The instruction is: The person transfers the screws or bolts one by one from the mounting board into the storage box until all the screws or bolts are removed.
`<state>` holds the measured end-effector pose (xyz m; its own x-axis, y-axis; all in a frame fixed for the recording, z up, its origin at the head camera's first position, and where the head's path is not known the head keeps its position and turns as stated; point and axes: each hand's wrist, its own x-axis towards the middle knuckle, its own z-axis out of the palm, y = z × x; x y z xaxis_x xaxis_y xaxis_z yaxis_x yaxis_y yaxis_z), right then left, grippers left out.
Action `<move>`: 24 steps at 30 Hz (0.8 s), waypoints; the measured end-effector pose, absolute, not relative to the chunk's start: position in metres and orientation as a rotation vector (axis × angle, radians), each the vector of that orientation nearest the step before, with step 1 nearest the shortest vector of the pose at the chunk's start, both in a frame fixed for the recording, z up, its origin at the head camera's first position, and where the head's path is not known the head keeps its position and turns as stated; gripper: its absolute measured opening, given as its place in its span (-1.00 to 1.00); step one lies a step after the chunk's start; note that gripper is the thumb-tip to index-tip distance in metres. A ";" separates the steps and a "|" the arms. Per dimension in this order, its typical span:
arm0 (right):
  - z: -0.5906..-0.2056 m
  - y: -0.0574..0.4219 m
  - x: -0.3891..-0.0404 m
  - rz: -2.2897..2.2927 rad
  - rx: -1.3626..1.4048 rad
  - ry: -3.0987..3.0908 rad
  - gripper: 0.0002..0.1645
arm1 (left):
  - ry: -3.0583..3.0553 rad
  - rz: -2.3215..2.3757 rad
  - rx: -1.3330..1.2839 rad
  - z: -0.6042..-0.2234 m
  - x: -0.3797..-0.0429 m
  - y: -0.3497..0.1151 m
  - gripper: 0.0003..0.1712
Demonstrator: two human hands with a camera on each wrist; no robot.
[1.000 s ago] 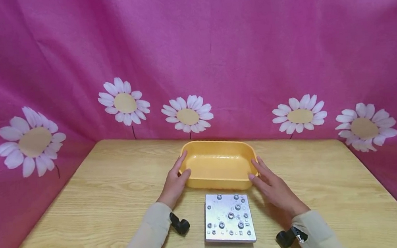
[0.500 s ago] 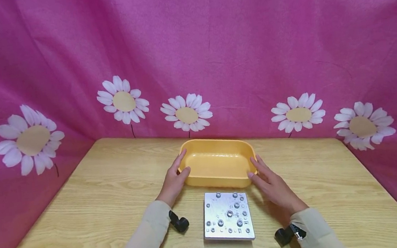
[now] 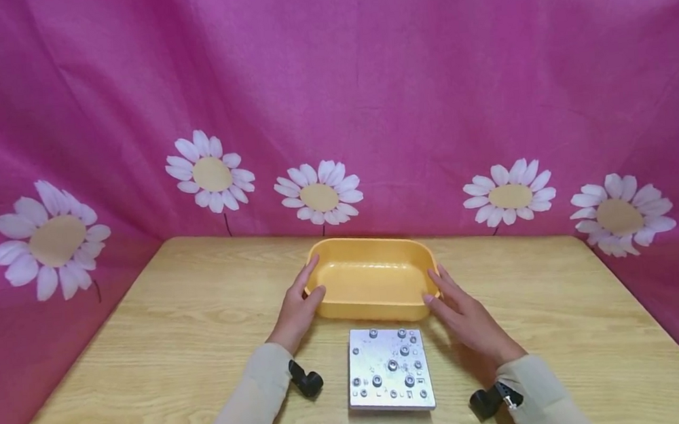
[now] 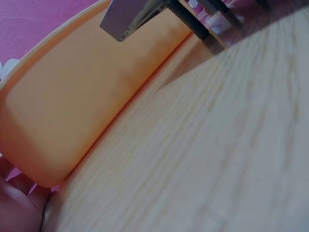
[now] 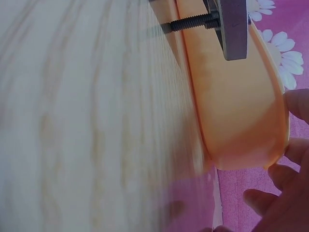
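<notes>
A shallow yellow plastic basin (image 3: 374,312) with rounded corners stands on the table in the head view, nothing inside it. My left hand (image 3: 295,313) holds its left end, thumb over the near rim and fingers along the outer side. At the opposite end my right hand (image 3: 471,322) grips the rim the same way; in the right wrist view the right fingers (image 5: 282,176) reach around the end wall. Closer to me, between my forearms, is a square metal plate (image 3: 387,391) with several socket-head bolts. Threaded bolt shanks (image 5: 195,22) stick out beneath the plate, raising it off the wood.
The wooden table (image 3: 164,365) extends to both sides of my arms. A pink curtain (image 3: 401,83) printed with white daisies hangs along its back and sides. Black wrist cameras (image 3: 308,382) are strapped to both of my sleeves, one on each side of the plate.
</notes>
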<state>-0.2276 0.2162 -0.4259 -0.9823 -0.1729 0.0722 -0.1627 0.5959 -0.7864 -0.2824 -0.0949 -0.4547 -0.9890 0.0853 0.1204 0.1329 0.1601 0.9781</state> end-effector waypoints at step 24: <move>-0.427 0.216 -0.230 -1.381 -0.318 2.823 -0.19 | -2.369 -2.003 -0.235 -0.453 -0.281 -0.096 -0.30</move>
<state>-0.2297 0.2158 -0.4268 -0.9795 -0.1727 0.1034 -0.1877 0.5976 -0.7795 -0.2814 -0.0957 -0.4533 -0.9881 0.0956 0.1205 0.1347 0.1595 0.9780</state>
